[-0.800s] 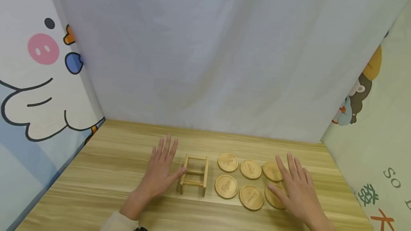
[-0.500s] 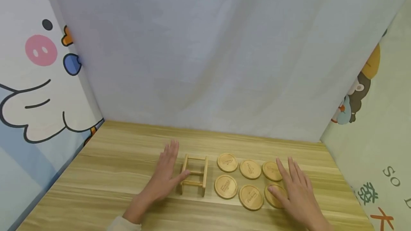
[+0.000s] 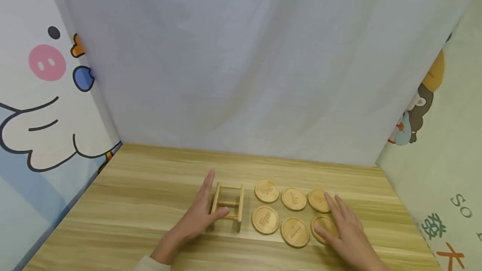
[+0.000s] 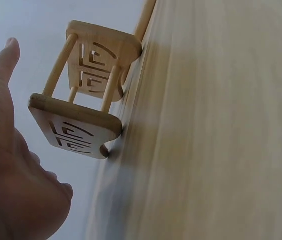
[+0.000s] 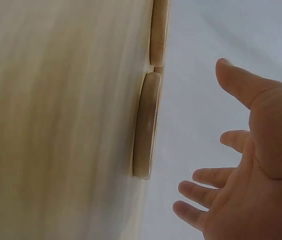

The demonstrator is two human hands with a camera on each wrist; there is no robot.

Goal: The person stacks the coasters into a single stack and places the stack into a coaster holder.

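Observation:
A small wooden coaster rack point(image 3: 241, 210) with round rods and two slotted end panels point(image 4: 76, 130) stands on the table. My left hand point(image 3: 197, 216) is at its left side, thumb reaching across its near corner in the head view; the left wrist view shows a gap between palm and rack. To the right lie several round wooden coasters point(image 3: 265, 220) in two rows, with engraved marks. Above the rightmost pair hovers my right hand point(image 3: 350, 233), fingers spread, its thumb overlapping the near right coaster point(image 3: 320, 225). In the right wrist view that hand is apart from the coaster point(image 5: 147, 127).
The wood-grain table point(image 3: 150, 179) ends at a pale curtain point(image 3: 241, 74) behind. A cartoon-printed panel point(image 3: 49, 116) borders the left, and a green printed panel point(image 3: 444, 158) the right.
My left hand has moved right to the rack, turning its palm toward it. My right hand has lowered slightly toward the near right coaster, fingers closer together. Rack and coasters have not moved.

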